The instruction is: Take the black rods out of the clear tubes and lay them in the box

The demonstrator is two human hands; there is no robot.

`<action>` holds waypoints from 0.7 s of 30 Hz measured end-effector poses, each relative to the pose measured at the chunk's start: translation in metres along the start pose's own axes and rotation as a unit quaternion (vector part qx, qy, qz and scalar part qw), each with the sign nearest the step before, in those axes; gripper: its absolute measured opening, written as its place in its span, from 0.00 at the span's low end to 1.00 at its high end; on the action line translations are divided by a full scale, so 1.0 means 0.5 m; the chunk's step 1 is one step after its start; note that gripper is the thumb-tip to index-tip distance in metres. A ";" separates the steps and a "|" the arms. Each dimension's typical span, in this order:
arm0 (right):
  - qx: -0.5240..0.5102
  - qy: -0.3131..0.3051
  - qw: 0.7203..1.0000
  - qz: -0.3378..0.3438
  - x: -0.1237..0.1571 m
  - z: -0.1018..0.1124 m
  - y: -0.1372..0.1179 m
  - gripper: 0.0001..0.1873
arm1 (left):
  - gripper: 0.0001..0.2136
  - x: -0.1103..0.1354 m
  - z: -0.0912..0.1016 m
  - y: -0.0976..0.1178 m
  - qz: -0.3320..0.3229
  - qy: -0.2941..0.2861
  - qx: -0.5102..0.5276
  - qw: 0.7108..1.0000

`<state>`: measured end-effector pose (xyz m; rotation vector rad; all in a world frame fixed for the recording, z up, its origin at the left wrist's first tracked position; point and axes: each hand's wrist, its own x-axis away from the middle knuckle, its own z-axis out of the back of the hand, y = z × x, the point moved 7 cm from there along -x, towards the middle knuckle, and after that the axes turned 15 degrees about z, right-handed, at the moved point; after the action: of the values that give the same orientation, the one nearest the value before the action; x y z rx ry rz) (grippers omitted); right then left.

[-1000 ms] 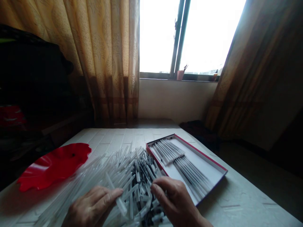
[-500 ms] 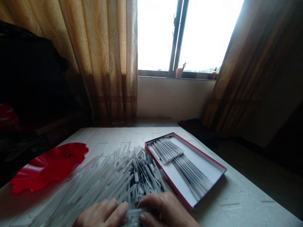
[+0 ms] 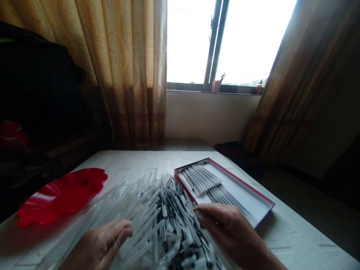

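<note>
A large loose heap of clear plastic tubes [image 3: 160, 221], many with dark rods inside, covers the front middle of the white table. My left hand [image 3: 98, 243] rests against the heap's near left side, with nothing visibly held. My right hand [image 3: 230, 228] lies over the near edge of a shallow white box with a red rim [image 3: 242, 182], its fingertips touching the heap's right side. Neat rows of tubes [image 3: 204, 180] lie inside the box, and my right hand hides its near corner.
A wavy-edged red plastic dish [image 3: 62, 197] lies left of the heap. The table's edge [image 3: 309, 245] runs along the right side. Behind the table are a wall [image 3: 210, 116], curtains [image 3: 132, 67] and a bright window [image 3: 247, 41]. A dark bulky shape [image 3: 36, 82] stands at left.
My hands have moved apart from the heap's front: the left has gone left, the right has gone right and up over the box edge. The tubes that were between them no longer show as a held bunch.
</note>
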<state>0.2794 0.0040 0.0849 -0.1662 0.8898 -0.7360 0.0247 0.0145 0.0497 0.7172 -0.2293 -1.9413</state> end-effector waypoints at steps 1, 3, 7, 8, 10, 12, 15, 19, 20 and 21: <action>0.005 0.023 1.000 -0.004 -0.001 0.007 0.004 0.11 | 0.16 -0.002 0.009 -0.009 0.012 0.029 0.007 0.999; 0.001 0.024 1.000 -0.005 -0.003 -0.004 0.007 0.11 | 0.14 -0.003 0.019 -0.014 0.015 0.083 -0.005 0.996; 0.022 -0.017 0.999 -0.030 0.002 -0.059 0.012 0.13 | 0.16 -0.001 0.018 -0.006 -0.012 0.137 -0.088 0.987; 0.037 -0.022 0.999 -0.031 0.003 -0.070 0.013 0.13 | 0.17 -0.001 0.017 -0.007 -0.012 0.137 -0.098 0.986; 0.062 -0.029 0.997 -0.023 0.003 -0.086 0.014 0.14 | 0.20 -0.002 0.013 -0.012 -0.012 0.131 -0.107 0.986; 0.073 -0.023 0.997 -0.010 -0.001 -0.095 0.013 0.15 | 0.22 -0.002 0.004 -0.014 -0.017 0.127 -0.115 0.985; 0.073 0.001 0.997 0.006 -0.008 -0.097 0.009 0.19 | 0.25 0.000 -0.014 -0.018 -0.017 0.139 -0.134 0.981; 0.104 0.015 0.994 -0.004 -0.008 -0.075 0.017 0.20 | 0.26 0.005 -0.036 -0.024 -0.021 0.146 -0.133 0.980; 0.112 0.017 0.993 -0.009 -0.005 -0.063 0.025 0.19 | 0.25 0.006 -0.036 -0.023 -0.025 0.149 -0.128 0.980; 0.119 0.017 0.993 -0.016 0.000 -0.050 0.037 0.18 | 0.25 0.007 -0.035 -0.023 -0.028 0.151 -0.123 0.980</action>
<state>0.2697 0.0219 0.0612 0.0446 0.8262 -0.8717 0.0248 0.0193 0.0292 0.8455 0.2166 -1.8430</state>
